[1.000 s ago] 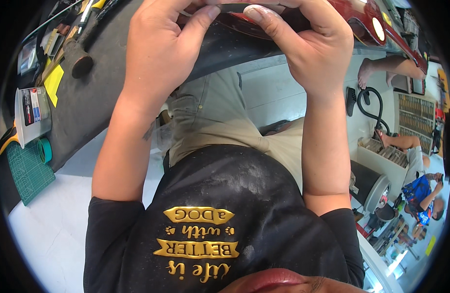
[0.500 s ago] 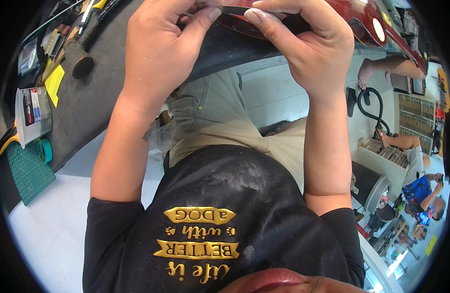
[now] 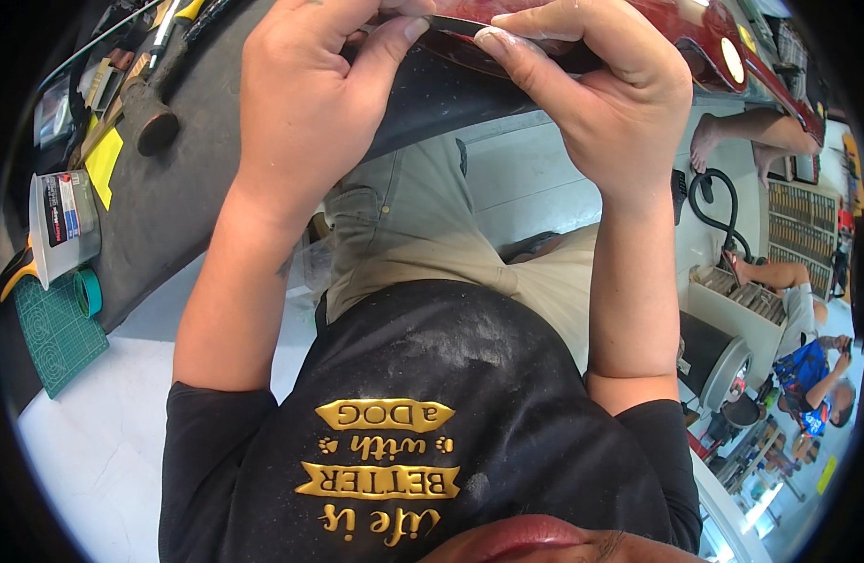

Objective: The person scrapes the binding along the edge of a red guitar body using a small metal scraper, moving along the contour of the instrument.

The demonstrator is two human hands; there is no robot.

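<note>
At the top edge, my left hand [image 3: 310, 94] is closed, thumb and fingers pinching one end of a thin dark strip [image 3: 458, 25]. My right hand [image 3: 610, 89] has its thumb and forefinger drawn together at the strip's other end; whitish dust marks that thumb. Behind and under my fingers lies a glossy dark red guitar-like body [image 3: 666, 21] with a pale oval patch, partly cut off by the picture's edge. The upper part of the strip and some fingertips are out of sight.
A dark-topped bench [image 3: 207, 178] holds a hammer [image 3: 155, 127], yellow paper [image 3: 104, 164], a clear plastic tub [image 3: 66, 220], a green cutting mat [image 3: 57, 324] and a tape roll [image 3: 88, 291]. At right are a black hose [image 3: 732, 202], another person's bare foot [image 3: 704, 141] and a seated person [image 3: 807, 375].
My right hand has shifted slightly right, its thumb a little farther from my left hand. My left hand stays nearly in place. A second foot now shows beside the bare foot at right.
</note>
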